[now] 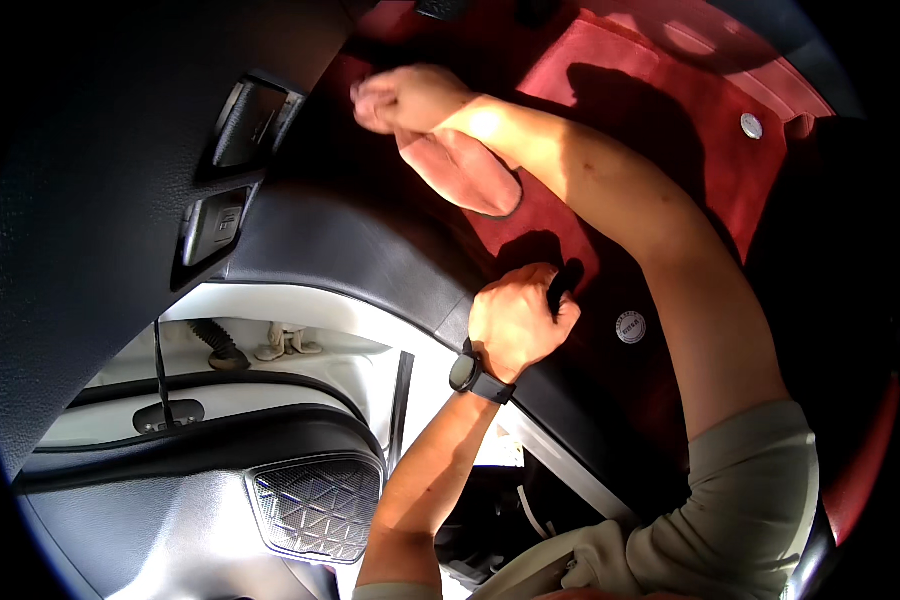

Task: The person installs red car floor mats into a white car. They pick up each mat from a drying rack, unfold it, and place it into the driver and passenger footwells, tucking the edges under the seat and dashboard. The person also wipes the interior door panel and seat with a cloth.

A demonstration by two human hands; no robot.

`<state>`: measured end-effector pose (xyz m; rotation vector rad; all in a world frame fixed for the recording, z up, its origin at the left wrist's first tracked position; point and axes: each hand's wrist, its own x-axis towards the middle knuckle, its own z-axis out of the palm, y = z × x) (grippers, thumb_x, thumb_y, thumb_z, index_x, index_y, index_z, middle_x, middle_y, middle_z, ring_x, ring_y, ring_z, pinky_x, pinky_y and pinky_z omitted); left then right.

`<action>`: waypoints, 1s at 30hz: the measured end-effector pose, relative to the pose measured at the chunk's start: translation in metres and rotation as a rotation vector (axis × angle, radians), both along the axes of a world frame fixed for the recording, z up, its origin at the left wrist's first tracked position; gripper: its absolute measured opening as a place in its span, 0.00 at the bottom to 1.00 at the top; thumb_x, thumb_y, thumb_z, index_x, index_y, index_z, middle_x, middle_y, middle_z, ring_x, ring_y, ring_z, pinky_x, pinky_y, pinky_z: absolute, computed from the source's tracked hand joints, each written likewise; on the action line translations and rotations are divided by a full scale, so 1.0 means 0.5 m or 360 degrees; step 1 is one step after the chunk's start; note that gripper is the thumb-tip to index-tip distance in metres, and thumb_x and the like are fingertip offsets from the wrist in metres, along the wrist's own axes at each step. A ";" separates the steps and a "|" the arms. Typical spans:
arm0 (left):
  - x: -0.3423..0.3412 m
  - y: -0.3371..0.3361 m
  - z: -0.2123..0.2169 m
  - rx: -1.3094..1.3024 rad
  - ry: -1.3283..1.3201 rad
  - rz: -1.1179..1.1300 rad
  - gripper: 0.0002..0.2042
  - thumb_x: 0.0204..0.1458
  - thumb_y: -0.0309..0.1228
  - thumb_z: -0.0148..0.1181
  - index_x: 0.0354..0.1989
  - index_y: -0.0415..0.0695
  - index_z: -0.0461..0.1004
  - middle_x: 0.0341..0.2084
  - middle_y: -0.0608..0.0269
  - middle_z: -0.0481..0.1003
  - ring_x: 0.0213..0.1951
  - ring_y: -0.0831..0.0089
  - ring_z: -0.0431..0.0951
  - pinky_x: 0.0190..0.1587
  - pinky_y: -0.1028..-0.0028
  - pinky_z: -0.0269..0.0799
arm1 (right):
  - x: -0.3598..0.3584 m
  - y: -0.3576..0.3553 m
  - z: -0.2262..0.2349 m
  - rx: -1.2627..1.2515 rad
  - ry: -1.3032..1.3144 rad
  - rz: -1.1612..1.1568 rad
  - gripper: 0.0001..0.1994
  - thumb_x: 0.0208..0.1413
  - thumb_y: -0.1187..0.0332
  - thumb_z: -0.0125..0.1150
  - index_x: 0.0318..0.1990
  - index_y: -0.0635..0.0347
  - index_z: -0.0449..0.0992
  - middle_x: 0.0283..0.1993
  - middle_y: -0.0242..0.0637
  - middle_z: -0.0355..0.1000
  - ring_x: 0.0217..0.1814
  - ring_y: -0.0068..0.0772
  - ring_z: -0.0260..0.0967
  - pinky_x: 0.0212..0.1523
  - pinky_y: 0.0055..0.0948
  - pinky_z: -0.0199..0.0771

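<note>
Left hand [515, 320] clamped on black handle [562, 283], right hand [410, 98] pinching pink cloth [465, 170] at dark trim [370, 240]; red floor mat [670, 120] apparently unwiped.

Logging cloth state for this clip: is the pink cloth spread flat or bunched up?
Bunched. The right hand clutches the cloth at one end, and the rest hangs as a loose fold above the red mat, not laid flat.

Red floor mat [660, 110]: open stretch toward its far edge, passable. Near edge crowded by left hand [515, 320] and black sill trim [370, 250]. Right hand [410, 98] with pink cloth [465, 170] blocks the mat's left edge.
</note>
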<state>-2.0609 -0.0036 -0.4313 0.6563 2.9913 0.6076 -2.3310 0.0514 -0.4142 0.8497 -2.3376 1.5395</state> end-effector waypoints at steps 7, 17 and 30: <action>-0.013 0.026 -0.001 -0.0024 -0.0115 -0.0114 0.11 0.46 0.36 0.61 0.31 0.42 0.77 0.28 0.56 0.79 0.32 0.58 0.80 0.35 0.62 0.78 | -0.001 -0.116 -0.082 0.0176 0.0907 -0.0670 0.21 0.60 0.62 0.57 0.62 0.39 0.70 0.77 0.33 0.49 0.72 0.48 0.57 0.65 0.44 0.65; -0.002 0.018 0.013 0.0006 -0.0090 0.0005 0.14 0.45 0.36 0.62 0.39 0.43 0.81 0.35 0.56 0.82 0.37 0.57 0.82 0.40 0.65 0.79 | -0.121 0.198 -0.165 0.0845 0.0192 -0.1218 0.27 0.56 0.64 0.58 0.65 0.33 0.66 0.67 0.34 0.62 0.65 0.50 0.61 0.62 0.48 0.67; 0.000 0.016 0.006 0.0072 0.0178 -0.0034 0.11 0.45 0.36 0.61 0.35 0.45 0.81 0.30 0.57 0.81 0.32 0.57 0.82 0.35 0.64 0.79 | -0.002 0.554 -0.158 0.1158 -0.0291 -0.0963 0.20 0.62 0.51 0.47 0.57 0.43 0.76 0.59 0.45 0.72 0.63 0.49 0.69 0.64 0.44 0.66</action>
